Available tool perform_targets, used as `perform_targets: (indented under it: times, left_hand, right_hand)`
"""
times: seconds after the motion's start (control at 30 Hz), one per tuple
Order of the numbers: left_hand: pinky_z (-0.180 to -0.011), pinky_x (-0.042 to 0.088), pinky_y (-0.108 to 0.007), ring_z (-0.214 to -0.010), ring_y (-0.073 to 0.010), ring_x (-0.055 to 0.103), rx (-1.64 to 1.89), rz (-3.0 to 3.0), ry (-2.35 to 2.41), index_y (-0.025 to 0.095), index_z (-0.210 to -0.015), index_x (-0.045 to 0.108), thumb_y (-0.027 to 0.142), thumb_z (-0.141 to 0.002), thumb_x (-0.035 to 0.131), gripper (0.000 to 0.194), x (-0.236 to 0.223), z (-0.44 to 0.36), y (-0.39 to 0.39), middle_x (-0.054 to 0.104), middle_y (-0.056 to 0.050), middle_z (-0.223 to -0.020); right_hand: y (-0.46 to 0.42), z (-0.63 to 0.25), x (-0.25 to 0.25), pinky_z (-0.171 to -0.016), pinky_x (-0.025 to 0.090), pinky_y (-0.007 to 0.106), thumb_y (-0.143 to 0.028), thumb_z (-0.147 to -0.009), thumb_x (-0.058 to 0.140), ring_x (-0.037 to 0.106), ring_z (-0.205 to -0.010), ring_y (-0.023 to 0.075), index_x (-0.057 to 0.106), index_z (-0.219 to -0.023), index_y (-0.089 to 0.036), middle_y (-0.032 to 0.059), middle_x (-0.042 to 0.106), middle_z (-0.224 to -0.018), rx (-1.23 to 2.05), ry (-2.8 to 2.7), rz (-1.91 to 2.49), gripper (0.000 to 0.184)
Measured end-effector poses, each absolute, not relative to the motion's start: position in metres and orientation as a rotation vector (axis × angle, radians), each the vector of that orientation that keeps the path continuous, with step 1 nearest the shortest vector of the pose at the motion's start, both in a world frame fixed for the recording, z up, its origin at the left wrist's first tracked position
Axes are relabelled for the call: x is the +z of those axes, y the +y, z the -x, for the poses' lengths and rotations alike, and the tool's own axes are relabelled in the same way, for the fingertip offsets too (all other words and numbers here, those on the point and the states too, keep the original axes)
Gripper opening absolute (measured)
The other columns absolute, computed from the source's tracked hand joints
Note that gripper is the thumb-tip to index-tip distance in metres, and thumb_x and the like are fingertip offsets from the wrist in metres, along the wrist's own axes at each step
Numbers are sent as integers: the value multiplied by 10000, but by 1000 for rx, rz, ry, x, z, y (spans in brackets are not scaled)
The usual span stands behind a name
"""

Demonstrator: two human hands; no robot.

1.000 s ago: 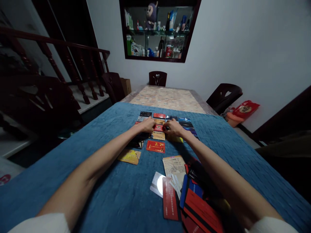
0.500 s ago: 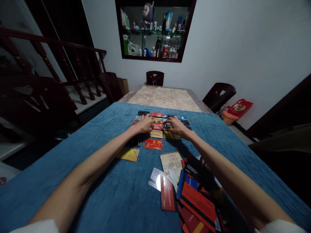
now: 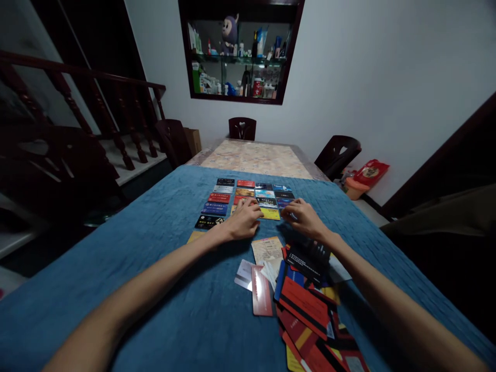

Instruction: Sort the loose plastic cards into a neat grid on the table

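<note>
Rows of plastic cards lie in a grid on a blue cloth spread over the table. My left hand rests fingers curled on the near cards of the grid, covering a red one. My right hand lies beside it at the grid's near right corner, fingers bent down onto the cloth and cards. Whether either hand grips a card is hidden. A loose heap of red, blue and black cards sits close to me under my right forearm. A pale card lies between heap and grid.
Beyond the cloth the table's bare marbled top runs to dark chairs at the far end and at the right. A wall cabinet holds bottles. A stair railing stands at the left; a red bag on the floor at right.
Both hands have drawn back toward me from the middle of the grid to its near edge, uncovering the far rows. The camera has tilted a little.
</note>
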State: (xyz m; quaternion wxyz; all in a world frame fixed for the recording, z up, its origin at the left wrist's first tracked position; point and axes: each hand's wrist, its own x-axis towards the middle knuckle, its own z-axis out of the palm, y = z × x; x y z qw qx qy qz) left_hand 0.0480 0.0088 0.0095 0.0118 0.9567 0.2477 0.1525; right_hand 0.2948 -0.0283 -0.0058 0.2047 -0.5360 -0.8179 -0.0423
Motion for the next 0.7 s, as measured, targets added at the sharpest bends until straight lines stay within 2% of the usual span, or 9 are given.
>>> perform_targets:
  times: [0.17,0.4,0.7]
  left_hand:
    - [-994,353,-490,-1226,-304,435,494,-2965,653,171,-998,675,162,-853,567,181,8,-59,-16,657,-106,-1119]
    - [-983,359,-479,-1245,-301,428,536,-2951,430,191,-1037,663,191,-878,555,193,7,-81,-49,662,-99,-1102]
    - [-990,331,-511,-1316,-329,379,313,-2950,274,181,-1061,643,192,-858,592,210,3,-95,-63,650,-92,-1220]
  right_hand:
    - [-62,-310,-10,-800,406,353,-259,-908,527,531,-850,227,704,-834,-217,69,698,-820,-99,-2212,1479,197]
    - [-109,-321,-11,-790,438,388,-278,-914,522,530,-870,251,707,-838,-242,81,679,-786,-85,-2136,1495,202]
    - [-141,-313,-10,-843,468,435,-317,-890,590,536,-948,255,711,-915,-242,90,697,-922,-7,-2229,1410,144]
